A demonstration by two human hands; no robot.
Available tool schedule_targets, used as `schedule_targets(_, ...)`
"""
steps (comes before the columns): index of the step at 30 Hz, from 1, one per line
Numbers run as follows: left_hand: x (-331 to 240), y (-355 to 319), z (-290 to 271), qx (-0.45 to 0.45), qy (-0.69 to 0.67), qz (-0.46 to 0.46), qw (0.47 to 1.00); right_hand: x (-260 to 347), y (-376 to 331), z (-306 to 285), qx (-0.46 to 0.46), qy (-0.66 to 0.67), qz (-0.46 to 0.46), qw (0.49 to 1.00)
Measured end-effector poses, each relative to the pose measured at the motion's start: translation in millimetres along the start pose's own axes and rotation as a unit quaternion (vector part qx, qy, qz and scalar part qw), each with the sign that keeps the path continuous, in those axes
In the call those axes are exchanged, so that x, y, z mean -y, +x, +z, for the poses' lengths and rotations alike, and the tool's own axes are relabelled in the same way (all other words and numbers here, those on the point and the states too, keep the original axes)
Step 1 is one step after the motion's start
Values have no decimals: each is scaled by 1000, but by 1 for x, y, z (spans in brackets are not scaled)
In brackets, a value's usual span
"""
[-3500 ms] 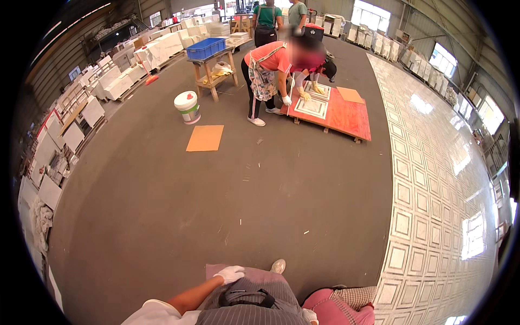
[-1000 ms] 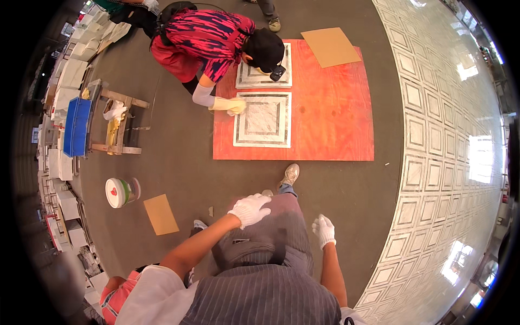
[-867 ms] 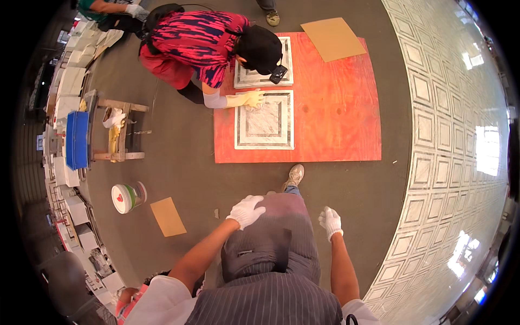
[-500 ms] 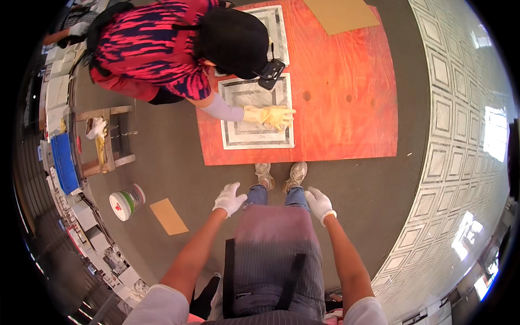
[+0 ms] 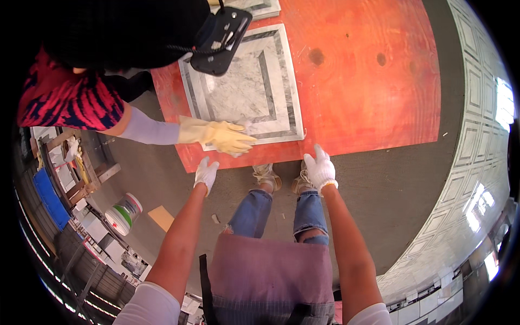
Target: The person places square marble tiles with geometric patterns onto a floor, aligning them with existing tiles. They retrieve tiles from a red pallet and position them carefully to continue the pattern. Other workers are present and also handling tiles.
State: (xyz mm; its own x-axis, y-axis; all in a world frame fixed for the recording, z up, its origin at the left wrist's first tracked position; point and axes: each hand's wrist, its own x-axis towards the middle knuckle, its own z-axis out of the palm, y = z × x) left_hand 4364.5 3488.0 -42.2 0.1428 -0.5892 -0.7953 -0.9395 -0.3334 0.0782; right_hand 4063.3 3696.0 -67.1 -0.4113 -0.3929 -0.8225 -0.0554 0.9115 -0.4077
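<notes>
My left hand [image 5: 206, 174], in a white knit glove, is held just short of the near edge of a red wooden board [image 5: 374, 92]. Its thumb and fingers are apart, with nothing in them. The white-gloved right hand [image 5: 320, 168] is open too, its fingertips at the board's near edge by the tile's corner; contact cannot be made out. A square marble tile [image 5: 238, 86] with grey and white bands lies on the board. Across its near-left border rests a co-worker's hand [image 5: 227, 139] in a yellow rubber glove.
The co-worker in a black cap [image 5: 124, 32] leans in from the far left. More tiles [image 5: 262, 8] lie beyond. Left on the floor are a white-green bucket [image 5: 123, 214], a brown sheet [image 5: 161, 218] and a wooden frame [image 5: 81, 187]. Patterned panels [image 5: 433, 227] line the right.
Both my hands have moved forward toward the board, and my view has come closer to it. The co-worker's gloved hand has slid across the tile to its near-left border.
</notes>
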Motion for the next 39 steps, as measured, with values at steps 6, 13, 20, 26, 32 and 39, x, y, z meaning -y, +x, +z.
schedule_targets(6,41,47,22,-42,-63,-43,996,-8,40,39,-59,-11,-34,998)
schedule_targets(13,13,76,25,-115,-37,-18,993,11,70,53,-89,-41,-38,994)
schedule_targets(20,20,116,18,-103,-54,-31,993,40,76,69,-78,-47,24,996)
schedule_targets(26,54,133,17,-67,-212,8,975,37,77,69,-79,-38,22,996)
schedule_targets(32,55,138,22,-108,-259,-23,959,37,80,63,-94,-24,26,995)
schedule_targets(39,54,151,16,-112,-282,-86,949,36,88,68,-134,-17,45,990)
